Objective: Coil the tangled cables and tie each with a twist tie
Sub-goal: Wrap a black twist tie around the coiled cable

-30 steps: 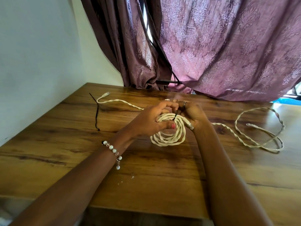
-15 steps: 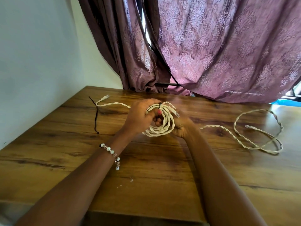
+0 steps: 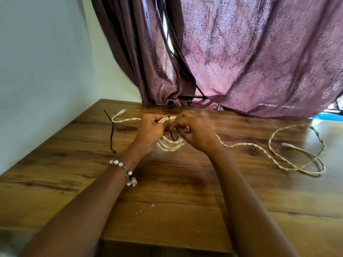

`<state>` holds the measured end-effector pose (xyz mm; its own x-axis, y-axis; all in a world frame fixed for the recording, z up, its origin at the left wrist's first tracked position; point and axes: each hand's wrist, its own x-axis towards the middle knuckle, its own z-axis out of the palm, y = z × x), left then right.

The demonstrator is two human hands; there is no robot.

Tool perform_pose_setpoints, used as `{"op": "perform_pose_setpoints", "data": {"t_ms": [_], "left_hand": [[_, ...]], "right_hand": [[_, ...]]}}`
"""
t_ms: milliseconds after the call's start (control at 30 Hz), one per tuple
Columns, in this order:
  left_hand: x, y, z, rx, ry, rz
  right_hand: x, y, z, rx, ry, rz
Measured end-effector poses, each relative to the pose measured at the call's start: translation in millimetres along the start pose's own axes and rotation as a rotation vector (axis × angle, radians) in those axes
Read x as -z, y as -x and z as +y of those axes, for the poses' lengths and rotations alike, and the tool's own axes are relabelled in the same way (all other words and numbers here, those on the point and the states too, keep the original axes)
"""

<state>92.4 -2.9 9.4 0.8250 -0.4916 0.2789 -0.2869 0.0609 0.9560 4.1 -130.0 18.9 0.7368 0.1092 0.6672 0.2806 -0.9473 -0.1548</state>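
A coil of cream twisted cable (image 3: 170, 144) sits between my hands near the middle of the wooden table (image 3: 167, 191). My left hand (image 3: 150, 129) grips the coil's left side. My right hand (image 3: 194, 129) pinches a black twist tie (image 3: 173, 135) that wraps the coil's top; its fingertips are partly hidden. The rest of the cream cable (image 3: 297, 160) trails off to the right in loose loops, and another end with a plug (image 3: 121, 113) runs out to the left. A second black twist tie (image 3: 112, 132) lies on the table at the left.
A white wall (image 3: 46, 71) borders the table's left edge. Purple patterned curtains (image 3: 241, 62) hang behind the far edge. A few small crumbs (image 3: 152, 204) lie on the wood near me.
The coil has dropped a little lower between my hands. My right hand has come from under the coil to its top right, over the black tie.
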Motion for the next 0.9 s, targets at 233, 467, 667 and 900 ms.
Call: {"op": "perform_pose_setpoints", "data": {"t_ms": [233, 467, 667, 900], "left_hand": [[3, -3, -4, 0.132, 0.109, -0.068], [4, -5, -9, -0.007, 0.07, -0.17], [4, -6, -11, -0.231, -0.31, -0.271], [-5, 1, -5, -0.298, -0.466, -0.426]], "right_hand": [[-8, 2, 1, 0.077, 0.13, -0.049], [-10, 6, 1, -0.161, -0.197, 0.239], [-3, 6, 0, -0.399, -0.42, 0.438], [1, 10, 5, -0.504, -0.44, 0.506]]}}
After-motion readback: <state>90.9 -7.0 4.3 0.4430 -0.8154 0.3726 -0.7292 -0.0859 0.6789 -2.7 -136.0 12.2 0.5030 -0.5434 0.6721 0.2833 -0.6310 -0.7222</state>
